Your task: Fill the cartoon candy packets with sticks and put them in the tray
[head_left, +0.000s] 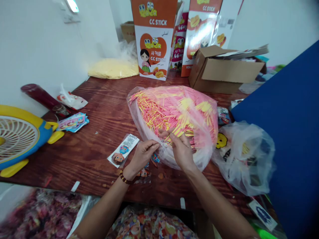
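A clear plastic bag (208, 159) lies open on the table, full of thin pink and yellow sticks (159, 114). Over the bag's mouth, my right hand (182, 149) has its fingers curled on a few of the sticks. My left hand (144, 152), a beaded bracelet at its wrist, is closed in a pinch at the bag's near edge; what lies between its fingertips is too small to make out. Under and beside the left hand are small printed packets (144, 172), partly hidden. A flat printed packet with a cartoon face (123, 150) rests to its left.
Left on the wooden table (99, 146) are a yellow-blue fan (42, 132), a dark red bottle (41, 96) and a packet stack (73, 122). Printed cartons (154, 39) and an open cardboard box (224, 69) stand behind. A white plastic bag (249, 159) sits right, beside a blue panel (294, 132).
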Action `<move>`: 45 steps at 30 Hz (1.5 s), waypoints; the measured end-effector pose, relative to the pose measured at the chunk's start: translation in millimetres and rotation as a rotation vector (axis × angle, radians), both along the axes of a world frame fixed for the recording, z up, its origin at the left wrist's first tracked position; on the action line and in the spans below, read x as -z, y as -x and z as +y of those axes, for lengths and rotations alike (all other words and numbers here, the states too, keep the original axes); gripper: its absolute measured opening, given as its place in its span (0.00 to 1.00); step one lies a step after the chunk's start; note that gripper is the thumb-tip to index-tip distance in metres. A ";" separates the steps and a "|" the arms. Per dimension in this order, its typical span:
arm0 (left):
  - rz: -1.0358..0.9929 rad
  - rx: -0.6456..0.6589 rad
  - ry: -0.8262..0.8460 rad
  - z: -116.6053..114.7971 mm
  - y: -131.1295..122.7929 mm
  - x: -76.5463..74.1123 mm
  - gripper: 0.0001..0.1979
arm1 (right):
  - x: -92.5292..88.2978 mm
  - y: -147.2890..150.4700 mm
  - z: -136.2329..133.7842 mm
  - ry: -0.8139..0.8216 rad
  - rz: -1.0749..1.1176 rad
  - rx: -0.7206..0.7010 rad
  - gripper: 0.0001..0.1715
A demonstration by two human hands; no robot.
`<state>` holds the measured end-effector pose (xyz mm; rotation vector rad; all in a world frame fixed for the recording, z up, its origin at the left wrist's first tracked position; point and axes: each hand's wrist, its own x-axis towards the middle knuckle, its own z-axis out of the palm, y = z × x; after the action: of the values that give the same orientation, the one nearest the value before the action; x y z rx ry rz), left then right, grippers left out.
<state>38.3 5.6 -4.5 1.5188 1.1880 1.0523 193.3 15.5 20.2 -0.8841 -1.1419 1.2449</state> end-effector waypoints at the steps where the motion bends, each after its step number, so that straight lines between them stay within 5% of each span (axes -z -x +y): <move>1: -0.009 0.003 0.001 0.9 -0.1 0.0 0.13 | -0.8 -2.0 -1.0 0.005 -0.047 -0.034 0.09; 7: -0.085 0.022 0.012 6.3 -0.6 0.7 0.13 | -15.2 -11.0 0.5 -0.017 -0.154 -0.106 0.25; 12: -0.156 -0.043 0.022 11.1 -4.2 3.8 0.13 | -21.9 -22.5 4.0 -0.174 -0.564 -0.200 0.23; 15: -0.218 -0.056 0.027 13.6 -4.9 3.5 0.12 | -20.8 -34.8 7.1 -0.182 -0.604 -0.282 0.27; 20: -0.277 -0.052 -0.013 14.0 1.6 -5.1 0.10 | -23.2 -42.2 8.5 -0.186 -0.671 -0.137 0.09; 25: -0.166 -0.133 -0.189 8.1 15.3 -24.8 0.07 | -28.3 -29.4 10.9 -0.220 -0.645 -0.105 0.10; 29: -0.042 -0.162 -0.155 -1.0 34.5 -33.5 0.09 | -16.9 -18.5 19.8 -0.095 -0.546 -0.193 0.11; 34: 0.067 -0.156 0.067 -13.6 58.8 3.7 0.11 | 17.6 5.9 20.4 0.022 -0.694 -0.372 0.12; 39: 0.259 -0.235 0.105 -17.5 66.2 57.4 0.11 | 36.9 20.4 13.0 -0.053 -1.105 -0.262 0.09; 45: 0.552 -0.265 0.000 -13.3 67.3 76.0 0.18 | 36.8 -53.5 38.8 -0.027 -1.326 -0.033 0.14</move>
<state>-29.0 -7.7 -80.5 1.7454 1.8080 0.8140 246.9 54.4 -16.6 -1.7526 -2.1623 0.5430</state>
